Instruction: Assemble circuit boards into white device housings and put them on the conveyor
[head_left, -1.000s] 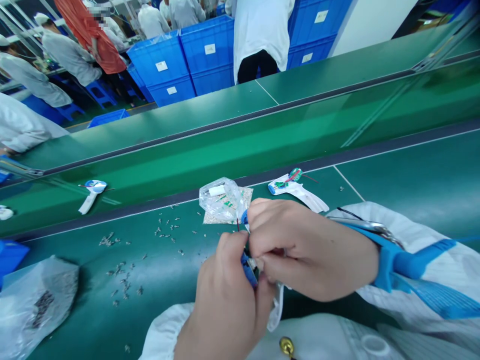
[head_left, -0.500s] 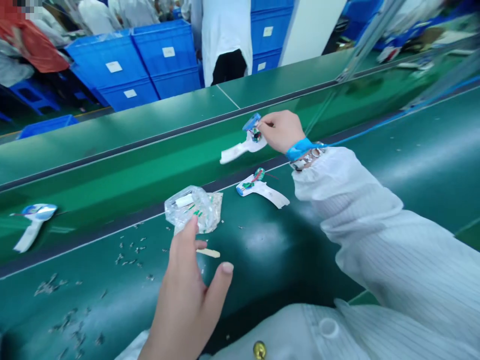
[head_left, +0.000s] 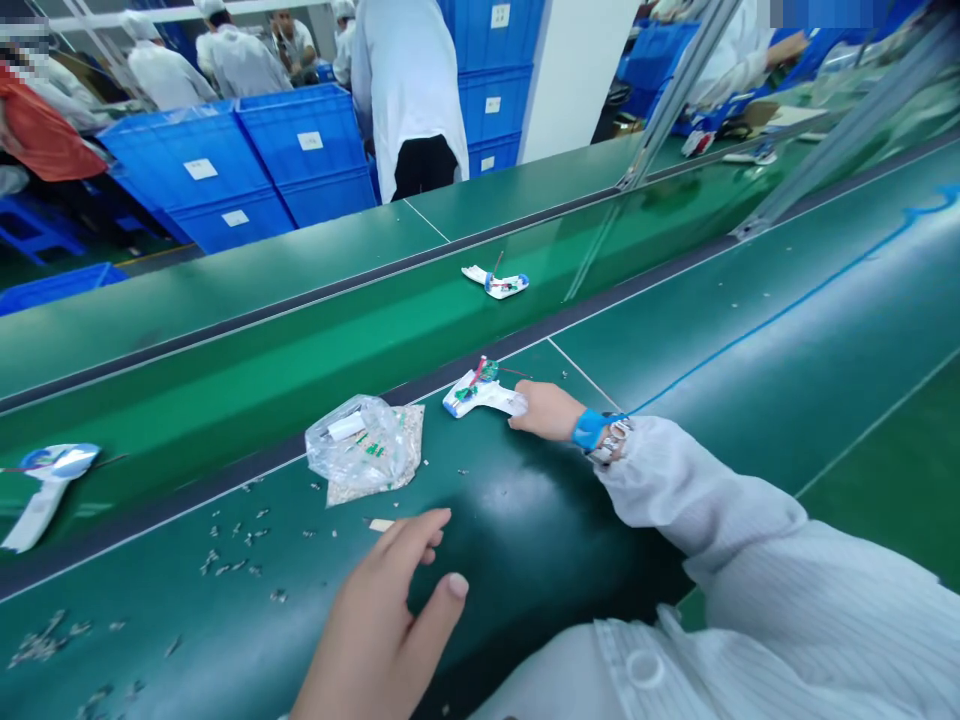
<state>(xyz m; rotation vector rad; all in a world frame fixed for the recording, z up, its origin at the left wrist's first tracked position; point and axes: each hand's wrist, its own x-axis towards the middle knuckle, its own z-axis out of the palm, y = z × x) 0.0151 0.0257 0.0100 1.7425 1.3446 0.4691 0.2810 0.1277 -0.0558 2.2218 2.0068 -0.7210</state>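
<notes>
A: Live at the line, and the right hand [head_left: 547, 412] is right up against it: a white plastic gun-shaped housing [head_left: 480, 398] lying on the green surface [head_left: 525, 510], with a small green circuit board [head_left: 486, 372] and thin red wires on top.

B: Which way is it lying?

A: Long axis runs roughly left to right, blue-trimmed head to the left, white handle pointing at that hand. The right fingers [head_left: 519, 420] reach out with their tips at the handle's end. Gripping or just touching? I can't tell from here.

B: And the left hand [head_left: 382, 610]?

A: Well apart and farther from the housing, fingers [head_left: 420, 530] spread open, holding nothing, a small pale stick [head_left: 381, 524] just beyond them.

B: Any containers?

A: A clear plastic bag [head_left: 360, 450] lies just left of the housing, with a white strip and green-printed pieces inside. Loose small metal parts [head_left: 225, 545] are scattered beyond it, and labelled blue plastic crates [head_left: 225, 170] are stacked across the line.
</notes>
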